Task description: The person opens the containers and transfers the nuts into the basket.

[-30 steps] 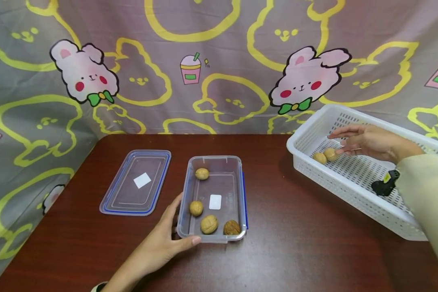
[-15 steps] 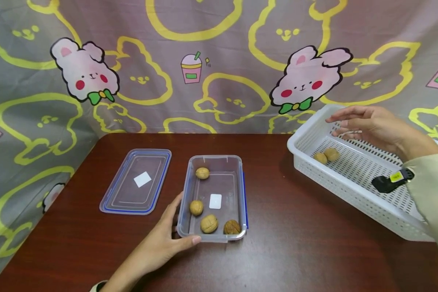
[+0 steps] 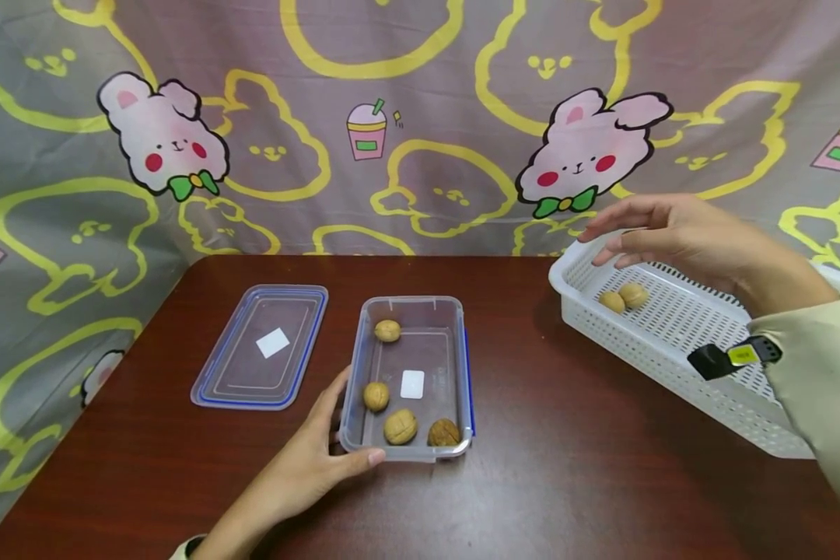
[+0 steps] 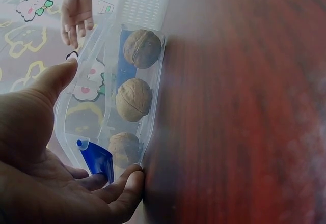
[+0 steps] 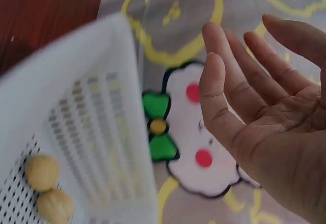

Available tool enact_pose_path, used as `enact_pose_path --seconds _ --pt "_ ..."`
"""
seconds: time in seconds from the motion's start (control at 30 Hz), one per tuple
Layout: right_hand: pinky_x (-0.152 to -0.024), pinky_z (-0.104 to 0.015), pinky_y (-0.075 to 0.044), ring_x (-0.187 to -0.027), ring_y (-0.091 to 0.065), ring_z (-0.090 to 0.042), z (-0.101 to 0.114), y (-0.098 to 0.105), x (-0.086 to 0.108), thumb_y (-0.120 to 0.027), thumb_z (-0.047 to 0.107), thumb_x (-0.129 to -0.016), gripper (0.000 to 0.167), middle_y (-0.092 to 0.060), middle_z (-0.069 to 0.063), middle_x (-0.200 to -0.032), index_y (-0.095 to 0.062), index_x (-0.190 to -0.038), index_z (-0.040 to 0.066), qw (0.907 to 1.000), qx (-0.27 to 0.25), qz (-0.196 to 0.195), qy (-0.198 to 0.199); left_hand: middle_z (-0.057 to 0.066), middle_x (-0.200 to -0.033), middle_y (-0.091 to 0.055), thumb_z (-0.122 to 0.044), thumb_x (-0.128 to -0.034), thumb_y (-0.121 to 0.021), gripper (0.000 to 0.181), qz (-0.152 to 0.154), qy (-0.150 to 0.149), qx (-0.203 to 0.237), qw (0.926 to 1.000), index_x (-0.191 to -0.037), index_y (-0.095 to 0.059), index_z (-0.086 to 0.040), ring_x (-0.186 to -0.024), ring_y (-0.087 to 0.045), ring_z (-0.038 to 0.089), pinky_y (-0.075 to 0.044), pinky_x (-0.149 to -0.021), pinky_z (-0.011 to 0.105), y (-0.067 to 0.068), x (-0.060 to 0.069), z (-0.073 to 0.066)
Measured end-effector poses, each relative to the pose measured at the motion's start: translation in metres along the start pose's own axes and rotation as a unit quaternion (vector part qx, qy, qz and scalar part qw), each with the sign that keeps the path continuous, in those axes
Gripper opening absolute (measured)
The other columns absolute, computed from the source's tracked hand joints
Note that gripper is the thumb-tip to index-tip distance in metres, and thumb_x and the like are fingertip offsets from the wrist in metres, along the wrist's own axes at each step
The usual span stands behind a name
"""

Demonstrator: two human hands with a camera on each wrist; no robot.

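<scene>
One hand, the right hand (image 3: 696, 245), is empty, its fingers loosely bent and pointing to the left, above the left end of the white basket (image 3: 644, 356), near its far left corner. The relation which seems to matter most is this: two walnuts (image 3: 633, 295) lie lower than these fingertips and closer to the person, side by side on the basket floor toward its near left corner. Each looks almost round, so their long axes cannot be told. This hand is clearly the nearer one to them. The left hand (image 3: 315, 459) is well apart and grips the near left corner of the clear box (image 3: 427, 350), thumb at the near rim. Inside the box are four walnuts (image 3: 400, 427): one in the far left corner, one by the left wall, two along the near wall. Farther left, the lid (image 3: 252, 373) lies flat toward the worktop's (image 3: 532, 482) far left corner.
</scene>
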State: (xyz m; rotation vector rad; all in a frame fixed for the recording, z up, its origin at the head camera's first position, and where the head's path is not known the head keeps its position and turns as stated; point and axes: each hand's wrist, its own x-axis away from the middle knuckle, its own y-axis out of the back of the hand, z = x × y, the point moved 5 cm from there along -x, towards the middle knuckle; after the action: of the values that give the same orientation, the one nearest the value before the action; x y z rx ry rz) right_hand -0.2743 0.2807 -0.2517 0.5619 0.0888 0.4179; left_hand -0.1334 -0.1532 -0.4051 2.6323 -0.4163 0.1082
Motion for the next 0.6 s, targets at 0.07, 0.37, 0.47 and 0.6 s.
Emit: enact_pose_path --seconds 0.07,0.37,0.47,0.6 --pt "-0.088 -0.029 -0.059 -0.104 -0.073 -0.023 0.009 -0.010 0.000 -0.065 0.015 -0.104 0.034 -0.066 0.003 -0.137 -0.064 -0.138 0.011 0.9999 0.005 0.003 -0.010 0.024 -0.168 -0.027 -0.031 -0.0861 -0.088 0.114 0.000 0.002 0.000 1.0000 -0.169 -0.010 -0.019 -0.140 -0.051 0.040 -0.053 -0.100 0.037 0.000 0.000 0.000" --pt "-0.090 -0.036 -0.061 -0.106 -0.074 -0.029 0.046 -0.068 -0.011 -0.068 0.013 -0.101 0.031 -0.069 -0.009 -0.130 -0.065 -0.131 0.004 0.9978 -0.027 0.053 0.029 0.023 -0.167 -0.029 -0.032 -0.0862 -0.088 0.114 -0.002 0.003 0.006 1.0000 -0.169 -0.011 -0.020 -0.140 -0.051 0.040 -0.053 -0.101 0.038 0.000 0.000 0.000" --pt "-0.089 -0.037 -0.061 -0.104 -0.074 -0.028 0.051 -0.087 -0.018 -0.067 0.011 -0.101 0.031 -0.070 -0.011 -0.128 -0.064 -0.130 0.002 0.9954 -0.042 0.076 0.039 0.022 -0.167 -0.029 -0.032 -0.0859 -0.088 0.114 -0.002 0.007 0.007 0.9999 -0.169 -0.011 -0.021 -0.140 -0.051 0.040 -0.053 -0.100 0.036 -0.001 0.000 0.001" --pt "-0.087 -0.038 -0.062 -0.101 -0.075 -0.025 0.055 -0.110 -0.027 -0.069 0.010 -0.098 0.030 -0.070 -0.013 -0.126 -0.065 -0.127 0.001 0.9929 -0.054 0.098 0.041 0.022 -0.166 -0.032 -0.032 -0.0856 -0.088 0.114 -0.003 0.008 0.012 0.9999 -0.169 -0.011 -0.023 -0.139 -0.052 0.038 -0.053 -0.100 0.035 -0.001 0.000 0.002"
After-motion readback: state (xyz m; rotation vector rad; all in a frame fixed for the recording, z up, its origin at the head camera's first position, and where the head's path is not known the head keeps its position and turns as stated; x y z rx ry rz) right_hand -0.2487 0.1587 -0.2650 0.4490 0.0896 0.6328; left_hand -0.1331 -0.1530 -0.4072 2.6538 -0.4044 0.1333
